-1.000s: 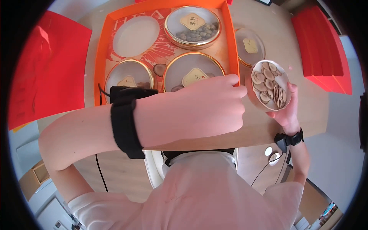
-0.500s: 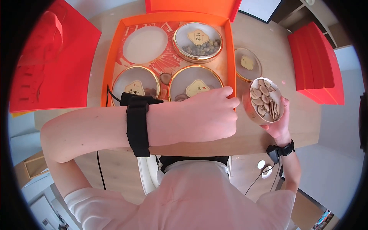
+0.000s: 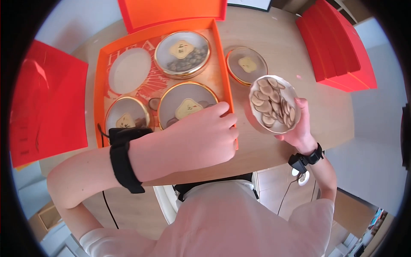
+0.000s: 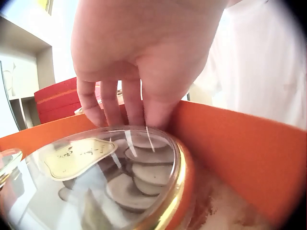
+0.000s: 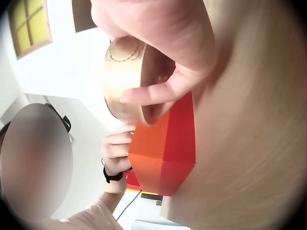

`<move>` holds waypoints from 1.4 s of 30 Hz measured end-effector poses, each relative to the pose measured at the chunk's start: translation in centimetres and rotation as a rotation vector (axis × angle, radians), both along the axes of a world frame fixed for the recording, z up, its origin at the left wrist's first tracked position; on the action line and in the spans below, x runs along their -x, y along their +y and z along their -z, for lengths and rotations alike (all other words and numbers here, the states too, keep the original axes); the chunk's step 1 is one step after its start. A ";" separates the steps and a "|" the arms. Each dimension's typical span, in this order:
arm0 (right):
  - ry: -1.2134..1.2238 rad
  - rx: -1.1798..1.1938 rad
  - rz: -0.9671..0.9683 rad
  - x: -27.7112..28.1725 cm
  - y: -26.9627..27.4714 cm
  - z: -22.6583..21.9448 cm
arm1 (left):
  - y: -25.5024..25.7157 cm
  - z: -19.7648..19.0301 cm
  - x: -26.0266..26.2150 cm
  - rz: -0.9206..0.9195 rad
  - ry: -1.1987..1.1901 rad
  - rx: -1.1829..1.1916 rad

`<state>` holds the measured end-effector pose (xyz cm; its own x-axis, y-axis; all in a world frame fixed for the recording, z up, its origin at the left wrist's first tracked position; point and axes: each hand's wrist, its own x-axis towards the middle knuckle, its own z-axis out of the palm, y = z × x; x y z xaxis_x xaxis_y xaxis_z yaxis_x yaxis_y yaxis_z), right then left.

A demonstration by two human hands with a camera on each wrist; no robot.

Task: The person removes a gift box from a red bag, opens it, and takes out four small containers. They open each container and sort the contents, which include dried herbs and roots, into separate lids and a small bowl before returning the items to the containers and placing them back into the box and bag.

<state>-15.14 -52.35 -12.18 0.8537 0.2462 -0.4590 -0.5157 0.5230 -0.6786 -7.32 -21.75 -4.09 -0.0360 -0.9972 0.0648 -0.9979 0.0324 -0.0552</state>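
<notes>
The right hand (image 3: 302,125) now shows the mouth of its bowl (image 3: 251,115) more fully than before, fingers grasping it, with brown slices (image 3: 272,100) inside, over the tabletop (image 3: 319,122). The left hand (image 3: 199,139) reaches down at the orange box (image 3: 222,64), its grip unclear; three lidded containers (image 3: 162,53) sit inside, one holding dark pieces (image 3: 187,62).

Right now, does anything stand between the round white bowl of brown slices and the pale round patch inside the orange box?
Yes: the orange side wall stands between the bowl and the patch. Beyond it, a gold-rimmed container of dark lumps and another container of flat slices flank the direct line.
</notes>
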 end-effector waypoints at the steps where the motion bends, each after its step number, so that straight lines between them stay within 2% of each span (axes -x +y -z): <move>1: 0.018 0.009 0.036 0.1 0.0 0.3 | 0.0 -0.1 0.0 0.001 -0.024 0.003; 5: -0.039 0.034 -0.079 0.5 0.0 0.7 | -0.1 -0.6 0.3 -0.012 -0.041 -0.020; 10: -0.003 0.007 -0.066 0.5 0.3 0.1 | 0.3 -1.0 0.2 0.008 -0.019 -0.041; 16: -0.028 0.056 -0.064 0.5 0.2 0.4 | 0.6 -2.3 -1.3 0.069 0.264 -0.021; 22: -0.063 0.048 -0.080 0.7 -0.7 -0.4 | -0.4 -4.7 -3.0 -0.162 0.334 0.338; 25: 0.005 0.054 0.176 0.3 1.2 -1.4 | 0.1 -5.4 -3.8 -0.282 0.314 0.408; 27: -0.029 -0.139 0.147 -0.5 1.8 -2.0 | 1.3 -5.8 -4.5 -0.361 0.296 0.430; 28: -0.086 -0.341 -0.011 -1.2 1.3 -2.1 | 2.3 -5.7 -4.9 -0.406 0.287 0.447; 29: -0.088 -0.289 0.034 -1.1 0.8 -1.7 | 3.2 -5.8 -5.3 -0.445 0.280 0.448; 33: -0.099 -0.092 0.231 -1.2 0.7 -1.4 | 7.6 -5.2 -6.7 -0.587 0.288 0.372; 35: -0.102 -0.238 0.114 -1.4 0.0 -1.1 | 9.7 -4.2 -7.1 -0.638 0.342 0.285; 39: -0.071 -0.187 0.161 -1.6 0.1 -1.3 | 11.5 -3.1 -6.6 -0.679 0.566 0.039; 42: -0.122 -0.110 0.176 -1.7 1.1 -1.9 | 11.1 -2.0 -6.6 -0.701 0.570 -0.007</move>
<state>-13.42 -51.21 -10.23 0.9353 0.1315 -0.3286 -0.3280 0.6714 -0.6646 -0.72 -10.60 -2.07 0.6157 -0.7789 -0.1194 -0.6649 -0.5948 0.4517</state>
